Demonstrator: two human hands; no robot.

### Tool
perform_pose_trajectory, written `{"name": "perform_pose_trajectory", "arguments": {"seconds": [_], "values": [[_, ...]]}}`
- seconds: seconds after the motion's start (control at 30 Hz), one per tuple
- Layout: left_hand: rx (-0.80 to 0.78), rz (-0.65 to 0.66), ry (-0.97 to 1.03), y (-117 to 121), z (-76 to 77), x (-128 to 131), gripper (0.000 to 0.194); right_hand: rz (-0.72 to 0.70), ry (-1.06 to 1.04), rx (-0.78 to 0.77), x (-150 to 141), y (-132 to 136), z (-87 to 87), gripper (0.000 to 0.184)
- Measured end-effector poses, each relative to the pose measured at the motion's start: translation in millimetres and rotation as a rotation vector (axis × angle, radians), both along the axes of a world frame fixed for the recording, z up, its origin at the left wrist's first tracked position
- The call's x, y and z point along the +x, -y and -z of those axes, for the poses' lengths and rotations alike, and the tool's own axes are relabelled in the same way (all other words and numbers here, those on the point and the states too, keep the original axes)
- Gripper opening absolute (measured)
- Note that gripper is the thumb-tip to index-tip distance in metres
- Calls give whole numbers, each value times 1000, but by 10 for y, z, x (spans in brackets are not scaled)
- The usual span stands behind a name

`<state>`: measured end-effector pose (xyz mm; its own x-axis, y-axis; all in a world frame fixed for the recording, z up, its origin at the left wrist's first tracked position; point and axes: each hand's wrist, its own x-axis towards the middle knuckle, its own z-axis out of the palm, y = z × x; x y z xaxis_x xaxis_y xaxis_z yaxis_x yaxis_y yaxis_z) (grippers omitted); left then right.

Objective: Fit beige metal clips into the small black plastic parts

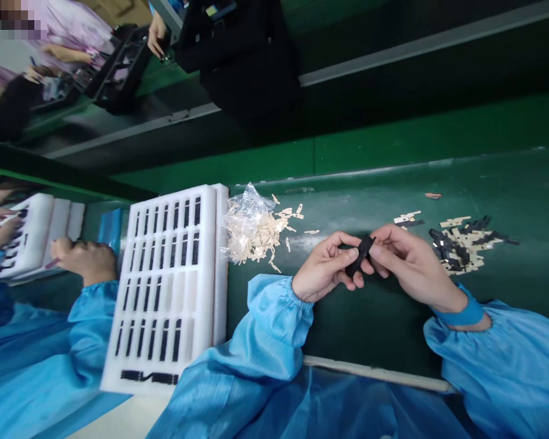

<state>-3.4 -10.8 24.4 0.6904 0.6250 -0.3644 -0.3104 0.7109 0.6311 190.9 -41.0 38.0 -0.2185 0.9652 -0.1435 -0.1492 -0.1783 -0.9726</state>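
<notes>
Pinching a small black plastic part (360, 255) between them, the left hand (326, 268) and right hand (409, 262) meet over the green belt (507, 183), fingertips closed on its two ends. Looks like the fitting step, one piece being worked by both hands. Left of the left hand: a clear bag spilling beige strips (256, 228), then a white foam tray (165, 286) with slots partly filled. Right of the right hand lies a pile of black and beige pieces (460, 244). Next, I'd judge, calls for a steady carry to an empty slot.
</notes>
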Motion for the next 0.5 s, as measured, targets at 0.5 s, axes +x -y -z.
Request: {"name": "perform_pose_trajectory", "arguments": {"seconds": [0.5], "values": [[-30,-34,-3,-18,19,-7,39,40,75,72,-12,-16,-9,19]]}}
